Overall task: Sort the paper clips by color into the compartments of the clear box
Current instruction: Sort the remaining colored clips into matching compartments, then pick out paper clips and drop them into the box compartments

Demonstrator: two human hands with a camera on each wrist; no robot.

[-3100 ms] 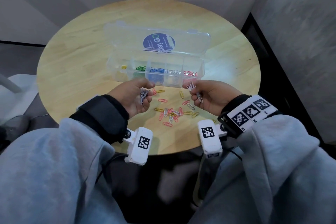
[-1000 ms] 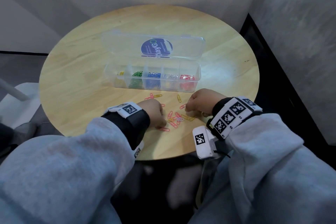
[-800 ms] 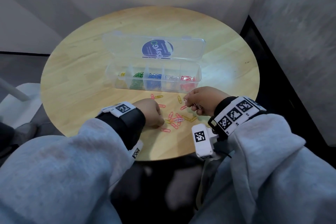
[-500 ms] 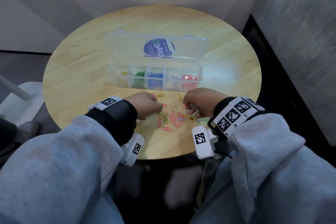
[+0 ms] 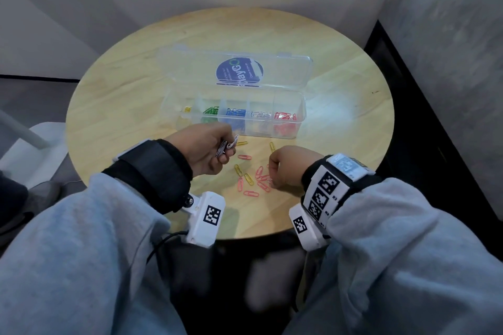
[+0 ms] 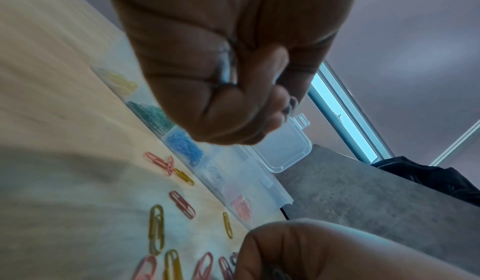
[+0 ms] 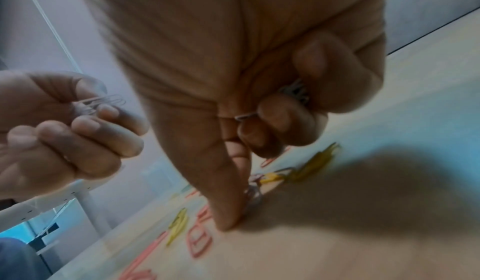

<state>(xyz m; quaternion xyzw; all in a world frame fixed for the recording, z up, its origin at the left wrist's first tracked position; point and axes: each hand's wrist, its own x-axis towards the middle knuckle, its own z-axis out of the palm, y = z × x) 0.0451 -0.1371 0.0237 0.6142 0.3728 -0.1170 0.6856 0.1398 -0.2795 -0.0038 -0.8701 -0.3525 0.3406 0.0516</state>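
Observation:
The clear box stands open mid-table with yellow, green, blue, white and red clips in separate compartments. My left hand is raised just in front of it and grips a bunch of white paper clips, also visible as white paper clips in the right wrist view. My right hand is down at the loose pile. It holds white clips in its curled fingers while its forefinger presses a white clip on the table. Pink clips and yellow clips lie between my hands.
The box's lid lies flat behind it, with a blue sticker. The round wooden table ends close to my body. A white frame stands left of the table. Grey walls close in behind and to the right.
My left hand has lifted off the pile and turned toward the box with white clips in it. My right hand has dropped back onto the pile.

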